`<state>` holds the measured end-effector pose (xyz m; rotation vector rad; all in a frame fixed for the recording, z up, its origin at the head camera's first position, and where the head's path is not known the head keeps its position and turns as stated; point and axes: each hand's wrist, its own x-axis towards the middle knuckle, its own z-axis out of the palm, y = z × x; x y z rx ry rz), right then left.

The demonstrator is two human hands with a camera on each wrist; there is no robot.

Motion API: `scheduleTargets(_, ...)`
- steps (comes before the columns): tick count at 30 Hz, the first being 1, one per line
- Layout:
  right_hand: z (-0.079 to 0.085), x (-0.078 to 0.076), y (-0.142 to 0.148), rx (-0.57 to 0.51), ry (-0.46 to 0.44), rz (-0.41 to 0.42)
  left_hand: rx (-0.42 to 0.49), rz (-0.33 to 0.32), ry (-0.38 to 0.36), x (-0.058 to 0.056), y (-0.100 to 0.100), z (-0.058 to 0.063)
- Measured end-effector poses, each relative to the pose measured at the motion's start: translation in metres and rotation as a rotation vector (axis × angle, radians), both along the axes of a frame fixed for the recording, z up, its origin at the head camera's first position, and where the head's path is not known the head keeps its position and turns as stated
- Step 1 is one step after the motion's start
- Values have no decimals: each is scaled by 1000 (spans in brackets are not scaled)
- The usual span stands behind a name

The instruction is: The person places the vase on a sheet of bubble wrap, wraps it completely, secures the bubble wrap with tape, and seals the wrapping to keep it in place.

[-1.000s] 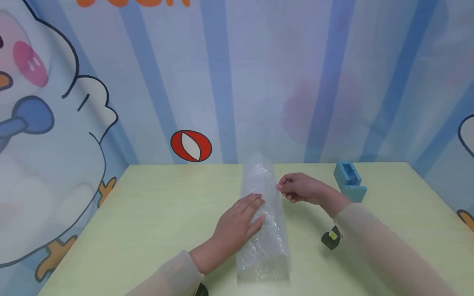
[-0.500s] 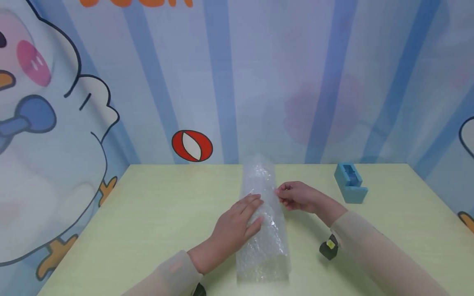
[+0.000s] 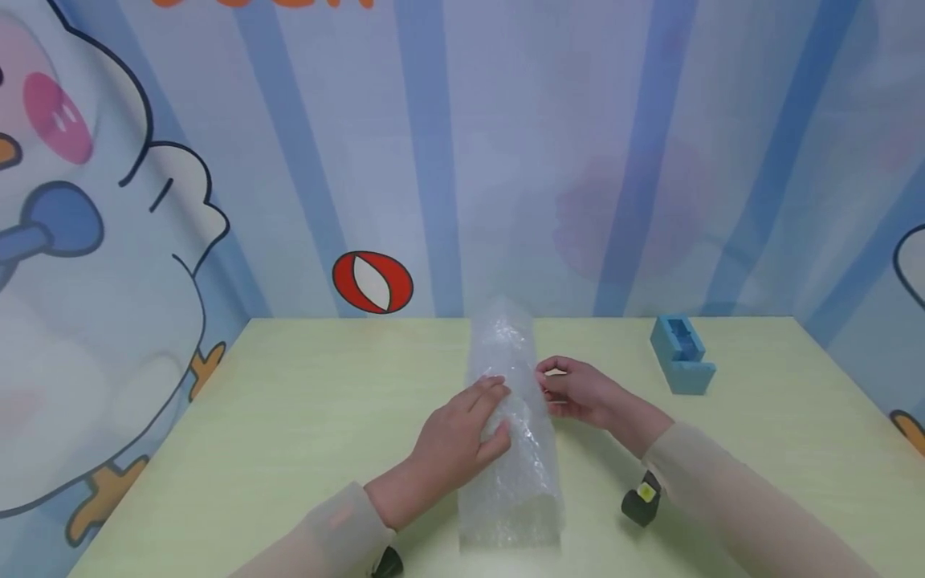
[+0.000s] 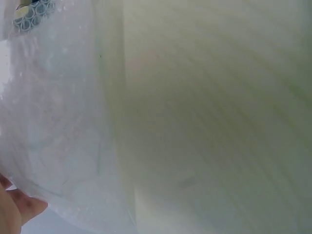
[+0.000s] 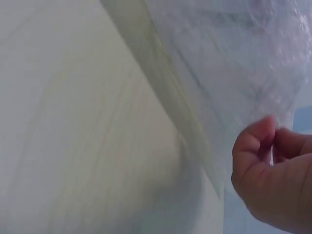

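A folded length of clear bubble wrap (image 3: 509, 474) lies lengthwise down the middle of the table. My left hand (image 3: 458, 433) rests on its left side, fingers extended over the plastic and thumb apart. At its right edge, my right hand (image 3: 581, 393) has thumb and forefinger brought together, pinching at the wrap's border. In the right wrist view, the fingertips (image 5: 268, 127) meet right at the wrap (image 5: 229, 68). Only a few of the left fingers (image 4: 29, 207) show in the left wrist view, at the wrap's (image 4: 58, 112) edge. What lies inside the wrap is hidden.
A light blue tape dispenser (image 3: 682, 357) stands at the back right of the pale yellow table (image 3: 325, 401). Behind the table hangs a blue striped backdrop (image 3: 520, 160) with cartoon prints. A dark wrist camera (image 3: 641, 499) hangs under the right sleeve.
My right hand has come slightly down and nearer along the wrap's right edge. My left hand stays on the wrap, almost still. The tape dispenser has not moved.
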<state>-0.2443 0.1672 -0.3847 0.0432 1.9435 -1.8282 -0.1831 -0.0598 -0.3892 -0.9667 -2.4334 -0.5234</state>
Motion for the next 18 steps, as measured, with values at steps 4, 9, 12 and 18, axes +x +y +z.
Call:
scheduleTargets(4,0,6,-9,60,12,-105,14,6,-2,1,2,0)
scheduleTargets(9,-4,9,-13,98,-4,-167,16,9,-45,1,3,-1)
scheduleTargets(12,-8,10,-14,62,-32,-160,32,6,-82,1,4,-1)
scheduleTargets(18,-13,13,-17,-1,-94,-133,35,1,-139,5,1,-2)
